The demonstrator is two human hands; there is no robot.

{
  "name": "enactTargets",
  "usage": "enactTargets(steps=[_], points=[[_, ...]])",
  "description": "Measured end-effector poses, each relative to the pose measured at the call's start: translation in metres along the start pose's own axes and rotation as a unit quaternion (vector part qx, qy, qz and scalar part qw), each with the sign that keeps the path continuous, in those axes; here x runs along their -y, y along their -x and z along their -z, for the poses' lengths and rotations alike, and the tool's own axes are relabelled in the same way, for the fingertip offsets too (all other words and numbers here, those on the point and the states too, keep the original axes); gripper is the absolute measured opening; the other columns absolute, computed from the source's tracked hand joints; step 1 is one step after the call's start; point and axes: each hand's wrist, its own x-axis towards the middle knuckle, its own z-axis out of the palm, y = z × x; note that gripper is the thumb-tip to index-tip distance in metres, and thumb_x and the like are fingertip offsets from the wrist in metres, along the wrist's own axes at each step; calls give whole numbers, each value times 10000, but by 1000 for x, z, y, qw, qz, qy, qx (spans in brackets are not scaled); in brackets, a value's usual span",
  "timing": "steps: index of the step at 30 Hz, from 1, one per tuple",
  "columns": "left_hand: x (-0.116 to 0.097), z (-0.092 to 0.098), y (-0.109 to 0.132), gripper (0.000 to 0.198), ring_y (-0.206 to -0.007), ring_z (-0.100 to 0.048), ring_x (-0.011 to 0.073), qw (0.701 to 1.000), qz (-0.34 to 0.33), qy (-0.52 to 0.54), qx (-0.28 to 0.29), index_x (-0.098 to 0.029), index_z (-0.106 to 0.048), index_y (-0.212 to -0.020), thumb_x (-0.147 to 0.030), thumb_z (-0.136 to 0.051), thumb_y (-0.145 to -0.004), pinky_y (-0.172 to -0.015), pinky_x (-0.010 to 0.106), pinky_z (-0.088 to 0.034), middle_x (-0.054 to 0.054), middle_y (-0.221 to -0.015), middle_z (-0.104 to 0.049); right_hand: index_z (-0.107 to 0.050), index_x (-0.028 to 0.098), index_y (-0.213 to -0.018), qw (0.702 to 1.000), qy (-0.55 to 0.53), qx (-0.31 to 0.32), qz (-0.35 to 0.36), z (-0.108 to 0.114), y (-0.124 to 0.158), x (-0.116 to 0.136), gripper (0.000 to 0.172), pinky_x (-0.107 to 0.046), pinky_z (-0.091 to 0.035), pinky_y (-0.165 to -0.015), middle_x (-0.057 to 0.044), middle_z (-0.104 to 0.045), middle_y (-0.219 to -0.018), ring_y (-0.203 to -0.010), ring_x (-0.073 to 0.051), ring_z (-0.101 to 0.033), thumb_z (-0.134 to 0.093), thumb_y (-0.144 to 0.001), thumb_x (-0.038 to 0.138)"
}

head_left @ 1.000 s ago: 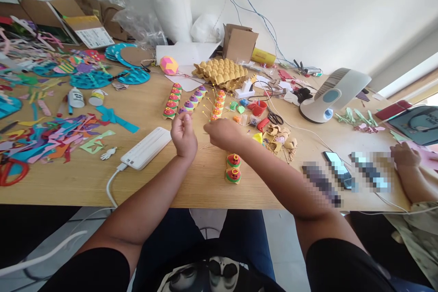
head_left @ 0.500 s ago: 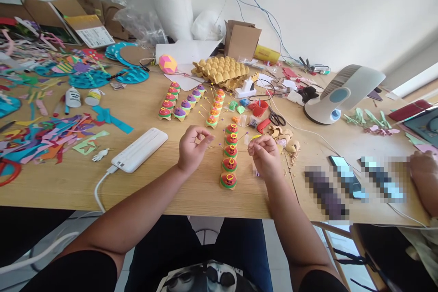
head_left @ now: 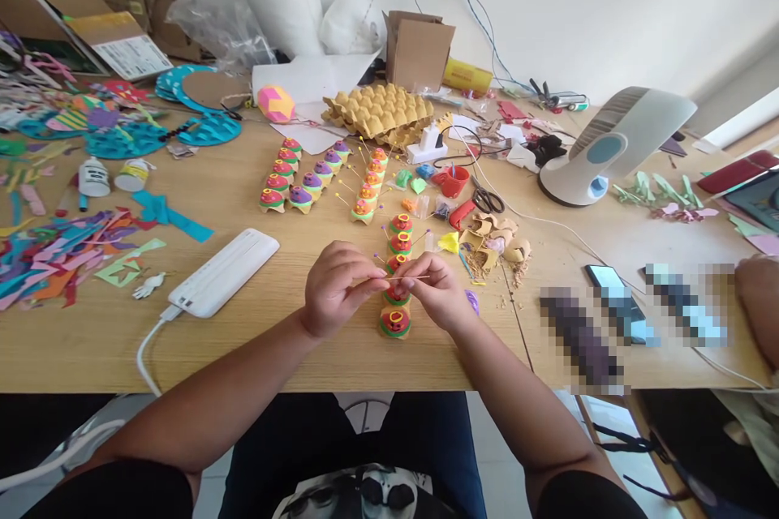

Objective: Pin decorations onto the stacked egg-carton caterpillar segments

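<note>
A caterpillar of egg-carton cups [head_left: 396,323], painted red and green with yellow rings and a small face at the near end, lies lengthwise before me. Thin pins with purple heads stick out from its sides. Over its middle cups my right hand [head_left: 439,289] pinches a thin toothpick-like stick [head_left: 419,276] between thumb and fingers. My left hand [head_left: 337,289] is closed too, its thumb and fingertips meeting at the stick's other end. Both hands partly hide the cups below. Behind stands an orange and pink cup strip [head_left: 368,193] with yellow-headed pins.
Red and purple cup strips [head_left: 312,180] sit farther back, near egg trays [head_left: 380,112]. A white power bank [head_left: 224,272] with its cable lies left, beside paper scraps [head_left: 73,255]. To the right are scissors [head_left: 488,199], torn carton bits [head_left: 490,239], a fan [head_left: 600,154] and a phone [head_left: 617,300].
My hands have come together from either side of the caterpillar and now meet above its middle. The camera view has shifted slightly, and a yellow clay lump has come into clearer view.
</note>
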Motion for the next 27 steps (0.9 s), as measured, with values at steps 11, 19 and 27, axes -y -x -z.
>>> enactTargets(steps=[11, 19, 27], points=[[-2, -4, 0, 82, -813, -674, 172, 1000, 25, 5, 14, -249, -747, -923, -268, -801, -863, -792, 343, -534, 14, -839, -745, -594, 201, -802, 1000, -4, -3, 14, -3, -1, 2, 303, -236, -560, -637, -13, -752, -874, -700, -101, -695, -850, -814, 363], [-1, -4, 0, 137, -789, -680, 190, 997, 71, 25, 30, -249, -727, -851, -371, -785, -875, -781, 368, -534, 17, -784, -739, -584, 202, -798, 1000, -4, 6, 7, -2, -1, 0, 316, -234, -557, -625, -13, -750, -873, -691, -99, -687, -847, -814, 376], [-4, -2, -1, 278, -857, -655, 207, 994, 80, 62, 47, -241, -725, -1046, -441, -787, -863, -820, 376, -518, 42, -881, -738, -594, 203, -817, 1000, -13, 8, 16, -2, -1, 1, 278, -224, -555, -619, -14, -752, -880, -705, -102, -698, -828, -837, 352]])
